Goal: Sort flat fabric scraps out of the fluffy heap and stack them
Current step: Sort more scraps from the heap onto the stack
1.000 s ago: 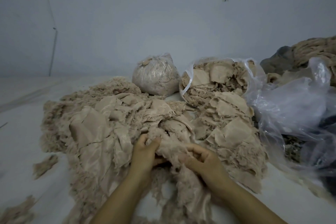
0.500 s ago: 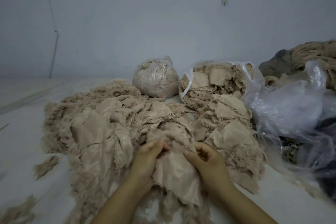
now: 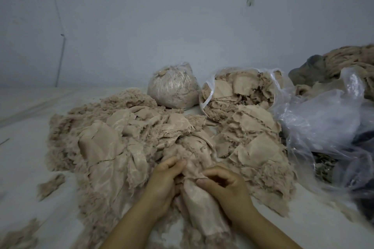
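Both hands are down at the near edge of the fluffy heap (image 3: 97, 147), working the same flat fabric scrap (image 3: 199, 206). The left hand (image 3: 165, 180) has its fingers curled over the top end of the scrap, bunching it against the fluff, and the right hand (image 3: 224, 186) pinches the scrap's upper edge between thumb and curled fingers, so both are clamped on that one piece. The hands sit close together, almost touching, with the scrap hanging down between the wrists toward the person

The heap itself is a big beige mess spread over the pale floor (image 3: 20, 157), mostly fuzzy stuffing with smoother satiny pieces mixed in on top. Just right of the hands there's a looser pile of flat scraps (image 3: 255, 147) lying overlapped, touching the heap's right side

Behind that pile is an open clear bag of scraps (image 3: 238, 91), tipped toward the camera with its contents spilling out. Just left of it stands a tied-off bag of fluff (image 3: 174, 89), round and upright. On the far right there's crumpled clear plastic (image 3: 323, 123) with something dark under it, can't tell what, and behind it a mound of ropey beige material (image 3: 352, 56)

A couple of small fluff tufts (image 3: 50, 186) lie apart on the floor at the left
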